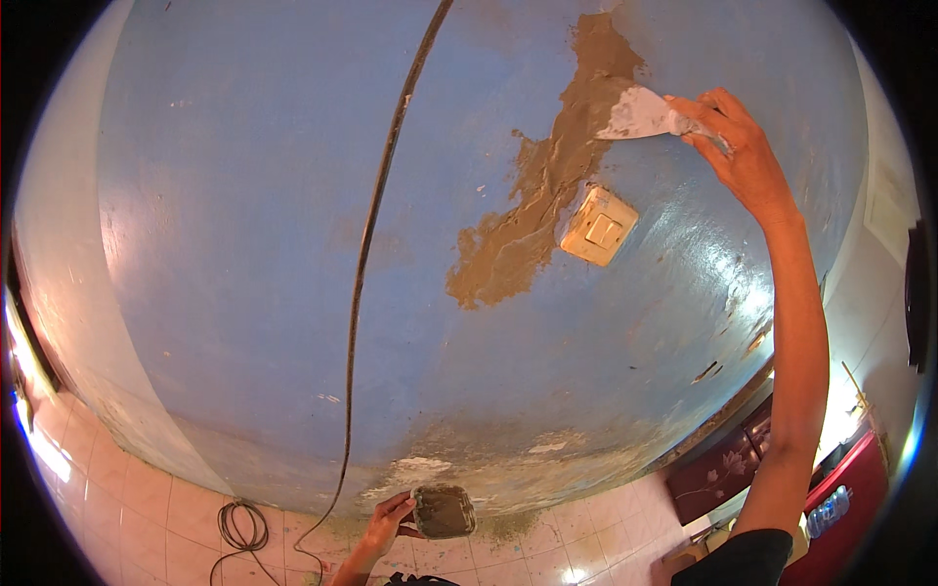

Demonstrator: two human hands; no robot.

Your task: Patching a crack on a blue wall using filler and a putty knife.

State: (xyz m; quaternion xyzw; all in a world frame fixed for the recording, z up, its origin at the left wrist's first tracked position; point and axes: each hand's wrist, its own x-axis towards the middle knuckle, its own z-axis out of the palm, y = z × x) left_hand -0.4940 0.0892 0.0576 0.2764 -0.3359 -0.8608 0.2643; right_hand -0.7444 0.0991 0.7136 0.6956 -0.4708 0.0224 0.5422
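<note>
My right hand (740,148) gripping a scraper (657,116) crosswise, blade (630,116) left, left hand (387,523) clasping tub (447,534), blue wall (244,215), tiled floor (144,485)

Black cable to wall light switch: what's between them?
In the head view, going right from the black cable: a stretch of blue wall, then the brown filler patch, just left of the wall light switch.
</note>
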